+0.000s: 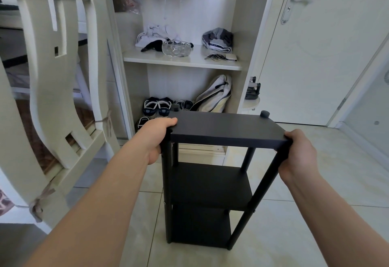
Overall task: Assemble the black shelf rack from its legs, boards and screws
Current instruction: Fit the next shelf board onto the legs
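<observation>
Both hands hold the black shelf rack [210, 184] at its top board [223, 127]: the left hand [160, 138] curls round the near left corner, and the right hand [299, 157] curls round the near right corner and the leg under it. The rack seems to stand upright on the tiled floor [315, 214], just in front of the open wardrobe [246, 14], with three boards already on the legs. On the side nearest the wardrobe, one leg end [264, 114] sticks up above the top board, so perhaps this joint is not fully seated. I think that if the rack is lifted or pushed now, a loose screw could let a leg twist, and the rack could tip against the wardrobe.
</observation>
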Available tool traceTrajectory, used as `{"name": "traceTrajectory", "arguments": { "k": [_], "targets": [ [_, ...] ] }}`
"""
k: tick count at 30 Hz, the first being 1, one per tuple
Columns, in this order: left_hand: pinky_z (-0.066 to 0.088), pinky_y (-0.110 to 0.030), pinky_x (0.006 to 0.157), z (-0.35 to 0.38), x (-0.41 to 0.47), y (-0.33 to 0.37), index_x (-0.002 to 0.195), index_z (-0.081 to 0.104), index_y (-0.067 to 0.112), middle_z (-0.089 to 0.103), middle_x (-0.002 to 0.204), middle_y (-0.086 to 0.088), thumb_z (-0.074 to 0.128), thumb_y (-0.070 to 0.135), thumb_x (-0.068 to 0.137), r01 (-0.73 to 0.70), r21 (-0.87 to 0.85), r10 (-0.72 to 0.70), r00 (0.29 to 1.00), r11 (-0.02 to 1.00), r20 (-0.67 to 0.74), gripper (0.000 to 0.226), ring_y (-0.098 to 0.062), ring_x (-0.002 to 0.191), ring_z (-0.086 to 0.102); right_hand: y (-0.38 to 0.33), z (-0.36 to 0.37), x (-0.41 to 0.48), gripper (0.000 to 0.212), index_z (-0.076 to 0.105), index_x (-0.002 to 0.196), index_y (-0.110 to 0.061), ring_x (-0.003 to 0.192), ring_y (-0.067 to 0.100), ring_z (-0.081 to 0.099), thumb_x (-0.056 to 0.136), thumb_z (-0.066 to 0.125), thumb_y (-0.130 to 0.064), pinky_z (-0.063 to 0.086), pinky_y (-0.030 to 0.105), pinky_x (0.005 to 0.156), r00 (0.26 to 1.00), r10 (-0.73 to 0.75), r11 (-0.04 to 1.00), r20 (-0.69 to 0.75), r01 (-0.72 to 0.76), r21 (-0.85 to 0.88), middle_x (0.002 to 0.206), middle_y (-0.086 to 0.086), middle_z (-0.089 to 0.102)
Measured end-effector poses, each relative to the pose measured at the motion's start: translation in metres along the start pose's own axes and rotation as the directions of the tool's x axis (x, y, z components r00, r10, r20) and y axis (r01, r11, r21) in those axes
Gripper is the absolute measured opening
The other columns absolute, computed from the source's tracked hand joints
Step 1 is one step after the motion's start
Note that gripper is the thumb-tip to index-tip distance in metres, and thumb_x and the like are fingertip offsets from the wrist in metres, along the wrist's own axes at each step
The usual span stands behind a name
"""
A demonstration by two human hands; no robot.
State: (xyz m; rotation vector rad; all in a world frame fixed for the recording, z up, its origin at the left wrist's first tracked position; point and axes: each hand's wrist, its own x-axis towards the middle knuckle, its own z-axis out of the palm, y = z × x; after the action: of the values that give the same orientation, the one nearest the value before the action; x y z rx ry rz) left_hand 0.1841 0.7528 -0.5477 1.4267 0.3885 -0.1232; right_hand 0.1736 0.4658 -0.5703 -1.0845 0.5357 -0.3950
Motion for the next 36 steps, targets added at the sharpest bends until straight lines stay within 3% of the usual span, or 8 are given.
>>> {"name": "traceTrajectory", "arguments": {
  "k": [2,6,12,17,20,25,30,36],
  "targets": [
    [0.046,-0.026,0.055,0.000,-0.001,0.001,0.101,0.064,0.018,0.068,0.057,0.007,0.062,0.028,0.097,0.006,0.002,-0.006,1.000,1.000,0.009,0.011,-0.008,0.051,0.063,0.001,-0.001,0.000,0.013,0.045,0.087,-0.017,0.061,0.013,0.040,0.087,0.058,-0.017,0.032,0.026,0.058,1.000,-0.001,1.000,-0.005,0.001,0.007,0.072,-0.004,0.040],
    [0.046,-0.028,0.057,0.000,-0.002,0.001,0.104,0.064,0.018,0.067,0.078,0.000,0.062,0.028,0.097,0.010,0.006,-0.010,1.000,1.000,-0.001,0.013,-0.013,0.064,0.061,0.001,0.000,-0.001,0.014,0.045,0.093,-0.014,0.065,0.016,0.040,0.087,0.058,-0.017,0.032,0.028,0.059,1.000,-0.017,1.000,-0.015,0.017,0.005,0.075,-0.002,0.040],
    [0.046,-0.030,0.063,0.000,-0.002,-0.001,0.108,0.064,0.016,0.067,0.078,0.000,0.062,0.029,0.096,0.010,-0.010,-0.010,1.000,1.000,0.026,0.017,-0.014,0.068,0.061,0.002,-0.001,-0.002,0.015,0.044,0.087,-0.016,0.062,0.013,0.040,0.089,0.058,-0.019,0.032,0.027,0.059,0.999,-0.035,0.999,0.001,0.035,-0.007,0.072,-0.003,0.040],
    [0.048,-0.030,0.069,-0.002,-0.005,-0.006,0.111,0.066,0.017,0.072,0.081,0.004,0.062,0.034,0.097,-0.021,-0.091,0.027,0.998,0.996,0.062,0.023,-0.013,0.074,0.065,0.001,-0.003,0.001,0.016,0.048,0.096,-0.010,0.069,0.017,0.047,0.093,0.058,-0.022,0.037,0.030,0.066,0.994,-0.090,0.994,0.054,0.093,-0.065,0.076,0.001,0.047],
    [0.047,-0.030,0.070,-0.007,-0.008,-0.009,0.117,0.065,0.016,0.076,0.079,0.005,0.058,0.032,0.098,-0.045,-0.146,0.064,0.990,0.988,0.129,0.026,-0.010,0.066,0.070,0.001,-0.006,0.002,0.017,0.051,0.099,-0.010,0.070,0.017,0.050,0.093,0.060,-0.023,0.040,0.029,0.067,0.995,-0.071,0.995,0.065,0.075,-0.064,0.078,-0.001,0.050],
    [0.046,-0.031,0.072,-0.007,-0.009,-0.009,0.122,0.062,0.013,0.066,0.095,-0.003,0.057,0.026,0.098,-0.039,-0.138,0.053,0.994,0.990,0.097,0.028,-0.017,0.080,0.059,-0.003,-0.007,0.004,0.020,0.058,0.108,-0.014,0.081,0.018,0.061,0.094,0.061,-0.028,0.041,0.028,0.068,0.993,-0.029,0.994,0.111,0.040,-0.100,0.088,0.000,0.060],
    [0.049,-0.034,0.073,-0.006,-0.009,-0.005,0.115,0.064,0.017,0.069,0.086,0.000,0.058,0.031,0.097,-0.065,-0.138,0.079,0.992,0.988,0.096,0.023,-0.019,0.079,0.063,-0.003,-0.009,0.003,0.017,0.056,0.104,-0.019,0.071,0.014,0.056,0.094,0.063,-0.030,0.038,0.030,0.064,0.992,-0.041,0.994,0.118,0.052,-0.095,0.079,-0.005,0.057],
    [0.051,-0.022,0.046,-0.002,-0.009,-0.003,0.110,0.064,0.015,0.072,0.065,0.004,0.059,0.029,0.098,-0.052,-0.159,0.063,0.996,0.986,0.066,0.019,-0.009,0.053,0.067,-0.004,-0.010,0.001,0.016,0.057,0.105,-0.017,0.058,0.006,0.054,0.093,0.063,-0.027,0.039,0.026,0.062,0.991,-0.045,0.998,0.127,0.049,-0.035,0.071,-0.009,0.058]
  ]
}}
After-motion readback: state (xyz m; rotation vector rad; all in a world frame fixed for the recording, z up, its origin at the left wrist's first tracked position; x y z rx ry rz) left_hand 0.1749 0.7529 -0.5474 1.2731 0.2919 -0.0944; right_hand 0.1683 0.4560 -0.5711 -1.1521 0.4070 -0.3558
